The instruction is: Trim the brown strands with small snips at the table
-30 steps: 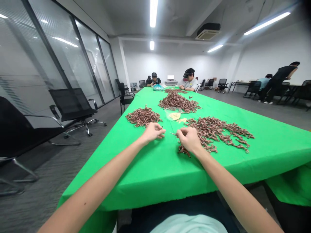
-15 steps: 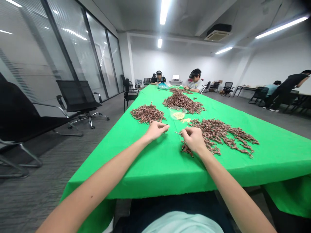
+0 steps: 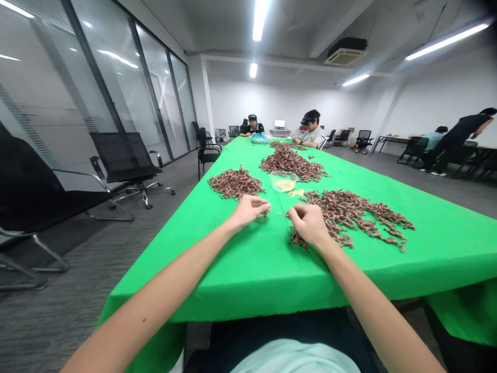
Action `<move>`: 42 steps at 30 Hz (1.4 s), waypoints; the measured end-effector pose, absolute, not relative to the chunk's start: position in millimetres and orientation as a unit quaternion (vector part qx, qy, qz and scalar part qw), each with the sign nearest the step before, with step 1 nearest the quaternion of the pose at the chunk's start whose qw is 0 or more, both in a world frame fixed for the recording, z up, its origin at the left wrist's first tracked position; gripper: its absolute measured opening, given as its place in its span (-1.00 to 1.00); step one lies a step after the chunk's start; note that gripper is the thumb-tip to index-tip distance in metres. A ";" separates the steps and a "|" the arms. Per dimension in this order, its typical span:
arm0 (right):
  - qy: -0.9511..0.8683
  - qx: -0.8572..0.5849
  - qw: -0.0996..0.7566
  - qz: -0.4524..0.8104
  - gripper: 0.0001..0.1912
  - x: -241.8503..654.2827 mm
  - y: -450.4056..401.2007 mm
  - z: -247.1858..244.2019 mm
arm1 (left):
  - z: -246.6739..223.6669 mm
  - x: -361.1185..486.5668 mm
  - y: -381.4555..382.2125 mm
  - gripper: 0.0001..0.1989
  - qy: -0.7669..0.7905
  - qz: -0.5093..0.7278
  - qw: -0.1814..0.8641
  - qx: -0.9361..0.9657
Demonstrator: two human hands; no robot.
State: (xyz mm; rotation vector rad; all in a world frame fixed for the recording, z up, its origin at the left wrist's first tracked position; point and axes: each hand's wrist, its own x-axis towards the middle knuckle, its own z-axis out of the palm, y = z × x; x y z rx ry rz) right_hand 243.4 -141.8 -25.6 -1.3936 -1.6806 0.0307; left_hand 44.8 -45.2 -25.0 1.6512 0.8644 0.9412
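Note:
Over the green tablecloth [image 3: 217, 259], my left hand [image 3: 250, 211] is pinched at the thumb and fingers. Whatever lies between its fingertips is too small to name. My right hand [image 3: 309, 220] is closed on a thin silvery tool [image 3: 283, 215], whose narrow end points left toward my left hand. Beneath and beside the right hand spreads a pile of reddish-brown, shrivelled pieces [image 3: 349, 210]. Another such pile [image 3: 236, 183] lies just beyond my left hand. A clear round bowl [image 3: 273, 181] holding small pale pieces stands beyond both hands, with loose pale bits [image 3: 297, 192] beside it.
A larger brown heap [image 3: 291, 163] lies behind the bowl. Farther along the table are a blue bag [image 3: 259, 138] and two seated people, one [image 3: 310, 132] on the right. Black office chairs [image 3: 120, 155] stand on the left. Two more people are at the far right.
The view has shifted very slightly. My hands stay almost in place, apart from small movements of the fingers; the piles and bowl look the same.

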 end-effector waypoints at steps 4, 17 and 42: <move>-0.690 -0.568 0.448 0.000 -0.60 242.8 -142.7 -25.0 | -25.0 45.5 -47.3 -0.64 0.367 0.381 0.533 0.660; -0.701 -0.571 0.426 -0.015 -0.62 243.0 -143.1 -24.2 | -23.8 46.5 -43.7 -0.76 0.306 0.350 0.459 0.757; -0.728 -0.572 0.376 -0.021 -0.63 240.4 -143.9 -22.8 | -25.5 43.5 -49.6 -0.76 0.345 0.336 0.369 0.795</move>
